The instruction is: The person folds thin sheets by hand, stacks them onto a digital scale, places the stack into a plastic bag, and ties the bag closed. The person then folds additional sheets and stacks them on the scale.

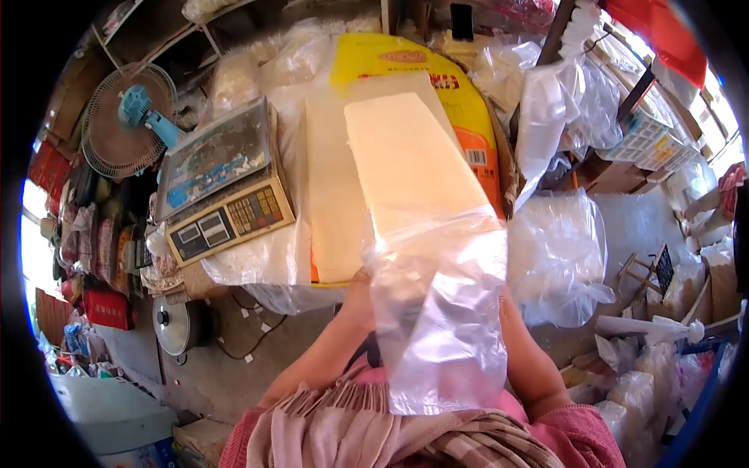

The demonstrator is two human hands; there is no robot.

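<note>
A flat, cream-coloured rectangular slab or stack of sheets [417,160] lies tilted in front of me, its lower end inside a clear plastic bag [449,327]. The loose part of the bag hangs down toward my chest. My left hand [361,285] grips the bag's left side; most of its fingers are hidden behind the plastic. On the opposite side, my right hand [504,300] holds the bag's edge and is largely covered by it. Beneath the slab, another pale sheet [331,187] rests over a yellow and orange printed sack [476,132] on the work surface.
A digital scale [226,175] with a worn metal plate stands to the left, with a blue fan [136,109] behind it. Clear plastic packages [554,257] lie to the right. A lidded pot [173,324] is on the floor at lower left. A phone [462,22] stands at the back.
</note>
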